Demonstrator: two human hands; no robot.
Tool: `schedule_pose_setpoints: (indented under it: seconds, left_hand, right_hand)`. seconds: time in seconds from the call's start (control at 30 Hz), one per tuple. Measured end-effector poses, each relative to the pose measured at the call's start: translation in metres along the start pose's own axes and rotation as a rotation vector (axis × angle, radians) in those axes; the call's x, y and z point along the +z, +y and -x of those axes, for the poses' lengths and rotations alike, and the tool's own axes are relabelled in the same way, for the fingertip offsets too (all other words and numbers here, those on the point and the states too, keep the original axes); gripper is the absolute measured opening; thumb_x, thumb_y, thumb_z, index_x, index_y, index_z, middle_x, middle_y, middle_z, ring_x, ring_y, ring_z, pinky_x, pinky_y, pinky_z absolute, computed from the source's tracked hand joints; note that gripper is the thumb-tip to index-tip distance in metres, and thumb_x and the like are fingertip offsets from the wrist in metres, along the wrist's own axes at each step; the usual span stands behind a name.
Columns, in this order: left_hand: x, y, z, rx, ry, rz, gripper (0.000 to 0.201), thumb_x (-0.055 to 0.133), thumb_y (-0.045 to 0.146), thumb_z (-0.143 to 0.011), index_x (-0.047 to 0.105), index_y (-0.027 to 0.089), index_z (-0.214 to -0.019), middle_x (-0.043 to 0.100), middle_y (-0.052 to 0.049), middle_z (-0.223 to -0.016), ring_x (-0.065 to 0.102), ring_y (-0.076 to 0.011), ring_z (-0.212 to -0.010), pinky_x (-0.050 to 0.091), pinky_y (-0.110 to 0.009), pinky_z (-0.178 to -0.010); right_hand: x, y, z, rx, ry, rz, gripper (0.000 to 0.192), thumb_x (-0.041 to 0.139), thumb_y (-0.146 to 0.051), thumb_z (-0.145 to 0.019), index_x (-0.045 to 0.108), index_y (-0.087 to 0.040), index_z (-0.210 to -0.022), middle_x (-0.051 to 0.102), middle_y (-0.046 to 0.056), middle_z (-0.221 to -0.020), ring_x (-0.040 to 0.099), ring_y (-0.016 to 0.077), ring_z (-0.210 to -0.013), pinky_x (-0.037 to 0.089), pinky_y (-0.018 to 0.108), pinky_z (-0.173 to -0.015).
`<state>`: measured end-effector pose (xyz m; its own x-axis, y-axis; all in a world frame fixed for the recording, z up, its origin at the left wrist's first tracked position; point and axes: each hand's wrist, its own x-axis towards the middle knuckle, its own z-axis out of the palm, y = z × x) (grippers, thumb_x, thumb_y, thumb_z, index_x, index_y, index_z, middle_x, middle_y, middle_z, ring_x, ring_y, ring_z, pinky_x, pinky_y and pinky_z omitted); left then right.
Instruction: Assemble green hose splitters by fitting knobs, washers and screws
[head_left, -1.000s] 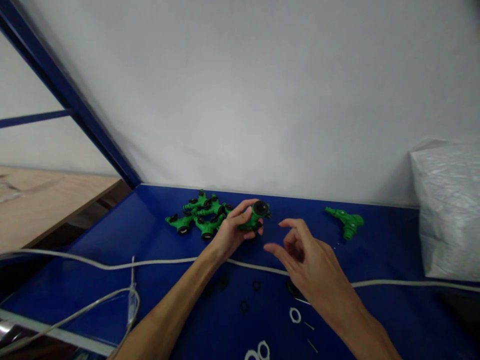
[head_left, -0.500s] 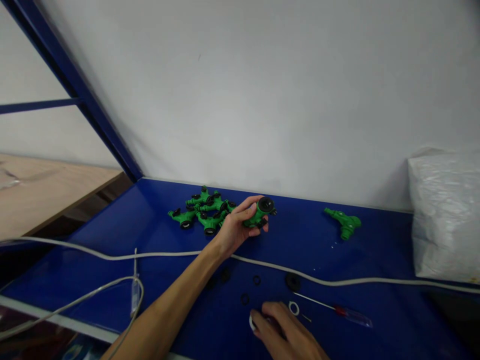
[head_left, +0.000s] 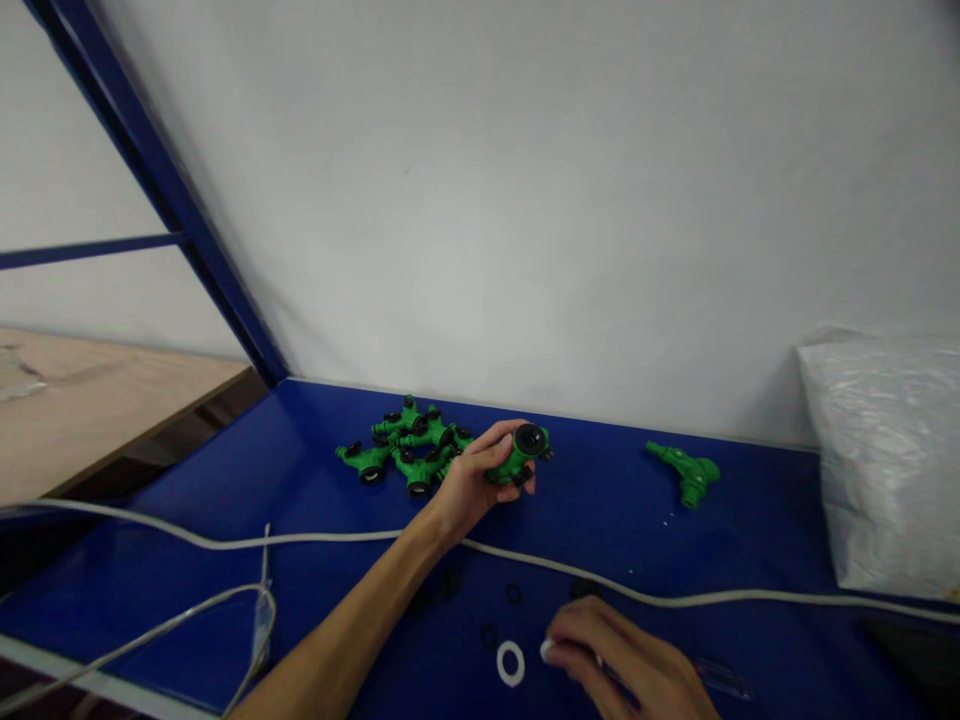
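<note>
Left hand (head_left: 474,478) grips green pipe (head_left: 511,464) | right hand (head_left: 626,650) pinches white bit (head_left: 546,650), maybe a ring | green pipe sits at 12 o'clock from white bit

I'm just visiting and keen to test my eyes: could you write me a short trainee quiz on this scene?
1. What does the left hand hold?
2. True or false: the lone green piece lies left of the green cluster.
3. What colour is the small item pinched by the right hand: (a) black, (b) white, (c) green?

Key:
1. A green fitting with a round black opening.
2. False; the lone green piece lies well to the right of the green cluster.
3. (b) white.
</note>
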<state>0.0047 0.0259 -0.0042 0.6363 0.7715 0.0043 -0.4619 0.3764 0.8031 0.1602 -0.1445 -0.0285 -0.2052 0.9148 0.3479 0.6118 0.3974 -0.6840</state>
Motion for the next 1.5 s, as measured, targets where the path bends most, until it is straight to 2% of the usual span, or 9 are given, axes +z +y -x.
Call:
schedule_pose_setpoints:
  seconds: [0.13, 0.23, 0.43, 0.67, 0.83, 1.03, 1.2, 1.4, 1.5]
  left_hand:
    - [-0.003, -0.004, 0.0, 0.024, -0.048, -0.106, 0.039, 0.073, 0.041, -0.083, 0.067, 0.017, -0.113, 0.066, -0.006, -0.082, 0.064, -0.0158, -0.066, 0.029, -0.02, -0.05]
    - [-0.004, -0.005, 0.0, 0.03, -0.086, -0.186, 0.04, 0.073, 0.044, -0.083, 0.067, 0.018, -0.113, 0.066, -0.006, -0.083, 0.064, -0.016, -0.067, 0.03, -0.021, -0.051]
    - [-0.002, -0.002, 0.003, 0.027, -0.123, -0.35, 0.039, 0.066, 0.046, -0.09, 0.066, 0.017, -0.116, 0.066, -0.006, -0.083, 0.061, -0.015, -0.069, 0.032, -0.022, -0.055]
    - [0.0, -0.001, 0.006, 0.035, -0.11, -0.39, 0.036, 0.06, 0.045, -0.094, 0.058, 0.022, -0.121, 0.064, -0.003, -0.087, 0.06, -0.0154, -0.072, 0.034, -0.022, -0.057]
    - [0.008, 0.003, 0.009, 0.08, -0.035, -0.492, 0.026, 0.056, 0.043, -0.098, 0.053, 0.025, -0.116, 0.063, -0.001, -0.097, 0.061, -0.0159, -0.085, 0.045, -0.025, -0.074]
    - [0.013, 0.0, 0.007, 0.273, 0.067, -0.889, 0.026, 0.053, 0.041, -0.1, 0.062, 0.024, -0.117, 0.068, -0.006, -0.114, 0.062, -0.0216, -0.108, 0.044, -0.032, -0.096]
    - [0.016, -0.005, 0.005, 0.458, 0.194, -1.058, 0.028, 0.056, 0.035, -0.098, 0.071, 0.027, -0.121, 0.071, -0.007, -0.116, 0.064, -0.0226, -0.107, 0.047, -0.032, -0.096]
    - [0.021, -0.009, 0.008, 0.364, 0.214, -1.041, 0.038, 0.067, 0.034, -0.091, 0.069, 0.029, -0.129, 0.075, -0.004, -0.119, 0.071, -0.0243, -0.102, 0.052, -0.035, -0.095]
    - [0.025, -0.01, 0.01, 0.415, 0.266, -1.018, 0.033, 0.066, 0.027, -0.09, 0.074, 0.027, -0.121, 0.076, -0.005, -0.115, 0.071, -0.0238, -0.101, 0.054, -0.035, -0.095]
  right_hand:
    - [-0.037, -0.026, -0.052, 0.089, 0.372, -0.084, 0.012, 0.063, -0.024, -0.093, 0.072, -0.027, -0.085, 0.074, -0.001, -0.081, 0.071, 0.0134, -0.072, 0.055, 0.017, -0.071]
    - [-0.045, -0.026, -0.085, 0.186, 0.499, -0.207, 0.011, 0.068, -0.03, -0.086, 0.073, -0.023, -0.078, 0.071, 0.001, -0.073, 0.067, 0.0155, -0.064, 0.054, 0.023, -0.062]
    - [-0.032, -0.009, -0.101, 0.342, 0.473, -0.323, 0.019, 0.073, -0.037, -0.081, 0.068, -0.021, -0.072, 0.064, -0.001, -0.061, 0.061, 0.0161, -0.058, 0.049, 0.027, -0.056]
    - [-0.021, -0.006, -0.1, 0.337, 0.534, -0.46, 0.024, 0.076, -0.042, -0.08, 0.068, -0.02, -0.089, 0.069, 0.001, -0.074, 0.066, 0.0162, -0.058, 0.052, 0.026, -0.052]
    - [-0.02, -0.001, -0.096, 0.396, 0.404, -0.721, 0.035, 0.075, -0.044, -0.082, 0.075, -0.017, -0.105, 0.077, 0.007, -0.09, 0.075, 0.021, -0.073, 0.063, 0.037, -0.076]
    - [-0.013, 0.001, -0.093, 0.364, 0.454, -0.962, 0.031, 0.077, -0.039, -0.082, 0.076, -0.02, -0.106, 0.077, 0.007, -0.105, 0.075, 0.0233, -0.09, 0.06, 0.043, -0.093]
    - [-0.01, 0.001, -0.095, 0.419, 0.564, -0.89, 0.035, 0.076, -0.041, -0.082, 0.074, -0.018, -0.11, 0.076, 0.009, -0.111, 0.076, 0.024, -0.087, 0.062, 0.042, -0.089]
    - [-0.004, 0.003, -0.093, 0.38, 0.634, -0.605, 0.032, 0.071, -0.042, -0.085, 0.074, -0.019, -0.107, 0.075, 0.01, -0.112, 0.074, 0.0234, -0.095, 0.06, 0.035, -0.086]
    - [0.003, 0.004, -0.092, 0.3, 0.673, -0.54, 0.024, 0.068, -0.036, -0.088, 0.073, -0.02, -0.105, 0.072, 0.009, -0.113, 0.072, 0.0221, -0.101, 0.06, 0.032, -0.087]
